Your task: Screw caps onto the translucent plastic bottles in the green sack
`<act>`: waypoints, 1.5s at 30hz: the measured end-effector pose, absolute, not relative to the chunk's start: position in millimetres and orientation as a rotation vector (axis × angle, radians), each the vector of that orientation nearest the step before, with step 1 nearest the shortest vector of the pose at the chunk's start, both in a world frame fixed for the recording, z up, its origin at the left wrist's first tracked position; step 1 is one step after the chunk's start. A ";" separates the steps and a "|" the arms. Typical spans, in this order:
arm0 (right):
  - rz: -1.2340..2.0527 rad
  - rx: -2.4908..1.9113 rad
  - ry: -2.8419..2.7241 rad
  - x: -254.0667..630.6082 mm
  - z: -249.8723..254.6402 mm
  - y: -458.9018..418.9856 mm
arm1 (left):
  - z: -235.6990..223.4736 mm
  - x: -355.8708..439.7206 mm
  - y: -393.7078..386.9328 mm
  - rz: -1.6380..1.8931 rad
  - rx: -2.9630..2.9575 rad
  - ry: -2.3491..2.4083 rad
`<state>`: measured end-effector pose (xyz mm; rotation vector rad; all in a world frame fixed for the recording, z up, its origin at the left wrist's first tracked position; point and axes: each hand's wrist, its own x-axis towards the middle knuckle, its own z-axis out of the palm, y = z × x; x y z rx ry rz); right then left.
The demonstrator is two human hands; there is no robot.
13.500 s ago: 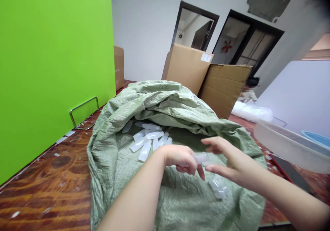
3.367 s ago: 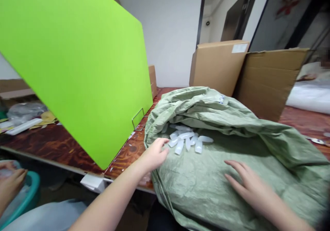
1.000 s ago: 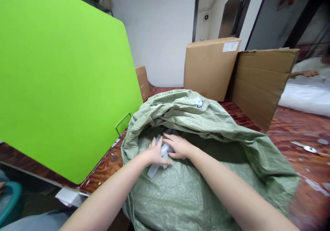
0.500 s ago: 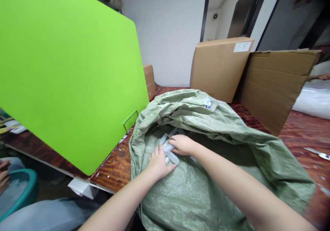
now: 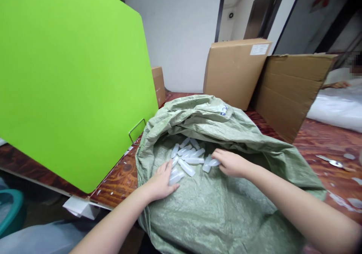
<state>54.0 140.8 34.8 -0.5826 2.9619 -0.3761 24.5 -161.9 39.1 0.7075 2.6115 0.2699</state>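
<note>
Several small, translucent white plastic tubes (image 5: 195, 160) lie loosely in the mouth of a green woven sack (image 5: 203, 212). My left hand (image 5: 161, 182) rests on the sack at the left of the pile, thumb apart from the fingers, its fingertips beside the nearest tubes. To the right of the pile, my right hand (image 5: 229, 162) has its fingers curled against a tube (image 5: 214, 163), with another tube just left of it. The undersides of the right fingers are hidden.
A large green board (image 5: 79, 76) stands at the left with a wire stand (image 5: 137, 130) at its foot. Cardboard boxes (image 5: 233, 74) stand behind the sack. On the wooden table (image 5: 319, 140) at the right lies a pair of scissors (image 5: 335, 163). A teal tub (image 5: 15, 212) sits lower left.
My hands have moved apart, the right one to the right and the left one leftward. The bunched tubes now lie spread out on the sack. The view has shifted slightly.
</note>
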 end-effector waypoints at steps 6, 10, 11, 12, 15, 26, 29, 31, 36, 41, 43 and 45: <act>-0.031 -0.849 2.967 47.6 25.8 126.3 | 49.5 12.4 -141.2 0.030 0.710 2.661; -0.017 -0.863 2.954 37.2 25.0 115.7 | 56.6 6.5 -117.4 -0.076 0.586 2.617; -0.023 -0.856 2.942 36.6 26.1 114.6 | 57.2 6.1 -112.4 -0.091 0.564 2.623; -0.033 -0.839 2.930 36.8 27.7 114.4 | 57.2 5.9 -108.5 -0.100 0.548 2.632; -0.104 -0.741 2.908 40.6 37.1 116.9 | 54.2 6.5 -103.9 -0.096 0.535 2.679; -0.346 -0.518 2.963 16.9 54.1 52.1 | 36.8 9.5 -121.3 0.037 0.556 2.887; -0.355 -0.486 2.903 20.4 46.6 37.3 | 32.2 12.6 -133.8 0.113 0.577 2.937; -0.348 -0.452 2.879 25.9 43.6 32.9 | 29.8 12.9 -142.4 0.238 0.563 2.966; -0.284 -0.374 2.846 33.5 42.7 29.6 | 40.8 19.4 -153.6 0.571 0.461 2.948; -0.264 -0.485 2.910 33.1 36.1 32.6 | 66.1 68.8 -165.5 1.406 0.231 2.408; -0.277 -0.507 2.937 34.4 31.7 34.0 | 70.1 98.3 -177.5 1.585 0.138 2.061; -0.319 -0.502 2.962 37.0 27.5 34.6 | 68.4 126.4 -193.4 1.630 0.163 1.734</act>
